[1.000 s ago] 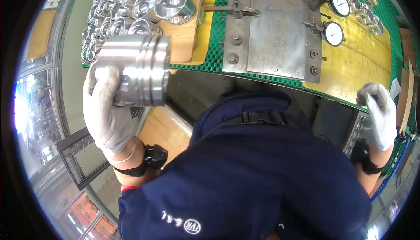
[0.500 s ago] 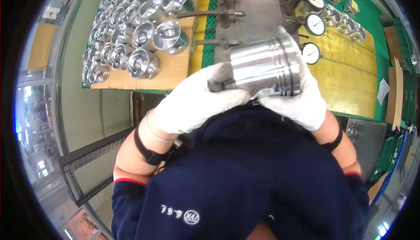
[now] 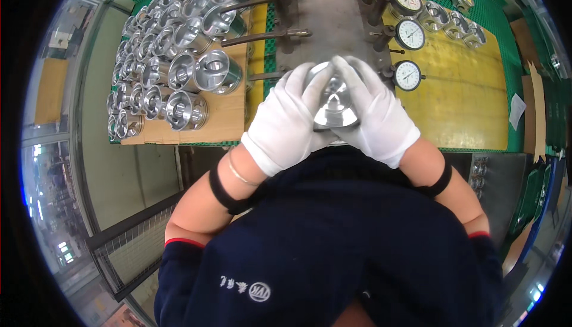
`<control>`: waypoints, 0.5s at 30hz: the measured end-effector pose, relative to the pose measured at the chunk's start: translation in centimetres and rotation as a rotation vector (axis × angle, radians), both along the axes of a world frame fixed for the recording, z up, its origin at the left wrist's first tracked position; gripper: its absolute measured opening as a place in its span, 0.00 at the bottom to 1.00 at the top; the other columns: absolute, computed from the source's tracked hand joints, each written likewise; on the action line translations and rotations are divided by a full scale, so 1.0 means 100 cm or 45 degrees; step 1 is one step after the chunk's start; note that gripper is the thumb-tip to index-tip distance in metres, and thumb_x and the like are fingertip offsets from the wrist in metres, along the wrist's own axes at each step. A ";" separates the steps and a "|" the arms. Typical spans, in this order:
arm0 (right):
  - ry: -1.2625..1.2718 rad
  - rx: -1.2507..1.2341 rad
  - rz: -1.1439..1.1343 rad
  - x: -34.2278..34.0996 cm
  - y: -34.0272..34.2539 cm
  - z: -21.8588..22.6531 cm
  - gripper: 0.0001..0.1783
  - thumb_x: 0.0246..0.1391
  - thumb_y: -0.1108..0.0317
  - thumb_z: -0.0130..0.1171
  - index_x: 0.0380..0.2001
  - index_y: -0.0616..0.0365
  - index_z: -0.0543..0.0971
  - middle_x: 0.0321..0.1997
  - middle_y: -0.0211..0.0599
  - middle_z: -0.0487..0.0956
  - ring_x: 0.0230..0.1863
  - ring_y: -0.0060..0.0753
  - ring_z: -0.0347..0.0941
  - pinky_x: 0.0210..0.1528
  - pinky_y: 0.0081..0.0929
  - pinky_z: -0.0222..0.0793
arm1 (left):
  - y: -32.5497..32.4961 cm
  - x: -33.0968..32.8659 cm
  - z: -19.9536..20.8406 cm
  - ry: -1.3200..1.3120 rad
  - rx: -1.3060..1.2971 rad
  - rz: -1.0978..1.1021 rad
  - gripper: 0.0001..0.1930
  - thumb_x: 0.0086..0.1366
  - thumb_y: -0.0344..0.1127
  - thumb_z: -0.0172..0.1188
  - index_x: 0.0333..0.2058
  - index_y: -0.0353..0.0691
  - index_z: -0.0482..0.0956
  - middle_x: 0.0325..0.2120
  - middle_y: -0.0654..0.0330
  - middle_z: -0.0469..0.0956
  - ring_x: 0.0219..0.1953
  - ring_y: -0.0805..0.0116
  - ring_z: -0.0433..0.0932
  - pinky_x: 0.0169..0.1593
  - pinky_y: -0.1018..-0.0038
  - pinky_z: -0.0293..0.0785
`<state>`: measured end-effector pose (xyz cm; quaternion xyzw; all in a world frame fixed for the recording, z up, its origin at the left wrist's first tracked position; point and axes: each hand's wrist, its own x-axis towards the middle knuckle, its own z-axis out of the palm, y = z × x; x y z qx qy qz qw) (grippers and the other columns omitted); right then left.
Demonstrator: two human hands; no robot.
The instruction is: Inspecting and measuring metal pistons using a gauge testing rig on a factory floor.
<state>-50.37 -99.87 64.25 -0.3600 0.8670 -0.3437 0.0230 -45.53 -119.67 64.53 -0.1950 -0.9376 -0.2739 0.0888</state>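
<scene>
A shiny metal piston (image 3: 337, 103) is held between my two white-gloved hands, just over the near edge of the bench. One end of it, with a shaped recess, faces up toward me. My left hand (image 3: 292, 115) wraps its left side, and my right hand (image 3: 378, 109) closes round its right side. Fingers of both hands reach over the far rim and hide much of the piston's side. Right behind my hands lies a grey metal plate (image 3: 330, 29) with clamp-like arms (image 3: 268, 36) along its left side.
Many pistons (image 3: 185, 111) stand in rows on cardboard at left. Dial gauges (image 3: 407, 75) line the plate's right side. Beyond them is a yellow board (image 3: 459, 100) with several pistons (image 3: 457, 24) at its far edge. A mesh panel (image 3: 134, 246) stands at lower left.
The piston has turned from lying sideways to showing its end face toward me. My left hand has shifted its hold, and both hands have come closer together around it.
</scene>
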 end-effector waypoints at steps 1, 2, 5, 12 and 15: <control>-0.046 -0.040 0.000 0.002 0.005 -0.001 0.49 0.40 0.64 0.72 0.67 0.56 0.62 0.64 0.56 0.66 0.57 0.61 0.72 0.54 0.44 0.74 | 0.001 -0.001 -0.006 0.031 0.005 0.024 0.49 0.42 0.38 0.78 0.63 0.37 0.63 0.53 0.45 0.72 0.54 0.43 0.73 0.58 0.57 0.70; 0.032 -0.032 -0.052 0.006 0.011 0.000 0.48 0.44 0.66 0.70 0.69 0.57 0.60 0.62 0.57 0.70 0.54 0.61 0.75 0.53 0.43 0.75 | 0.002 -0.003 -0.010 0.063 0.007 0.047 0.48 0.42 0.39 0.78 0.62 0.38 0.64 0.52 0.45 0.72 0.53 0.43 0.74 0.57 0.57 0.71; -0.649 0.002 -0.131 0.016 0.037 -0.007 0.48 0.49 0.67 0.68 0.70 0.59 0.56 0.55 0.57 0.77 0.46 0.59 0.79 0.50 0.40 0.77 | 0.004 -0.007 -0.015 0.072 0.019 0.085 0.47 0.42 0.40 0.79 0.61 0.38 0.64 0.50 0.46 0.72 0.50 0.45 0.75 0.53 0.57 0.73; -1.504 -0.378 -0.279 0.026 0.031 -0.016 0.51 0.58 0.65 0.62 0.74 0.62 0.41 0.42 0.46 0.83 0.38 0.32 0.82 0.41 0.29 0.82 | 0.007 -0.039 -0.029 0.092 0.253 -0.052 0.47 0.45 0.36 0.78 0.63 0.37 0.63 0.55 0.45 0.70 0.52 0.42 0.74 0.55 0.58 0.73; -1.375 -0.333 -0.285 0.020 0.031 -0.020 0.51 0.59 0.67 0.60 0.75 0.59 0.39 0.41 0.44 0.83 0.34 0.34 0.83 0.37 0.28 0.83 | 0.009 -0.047 -0.031 0.106 0.286 -0.048 0.48 0.45 0.35 0.78 0.64 0.38 0.62 0.57 0.44 0.68 0.54 0.42 0.73 0.57 0.58 0.72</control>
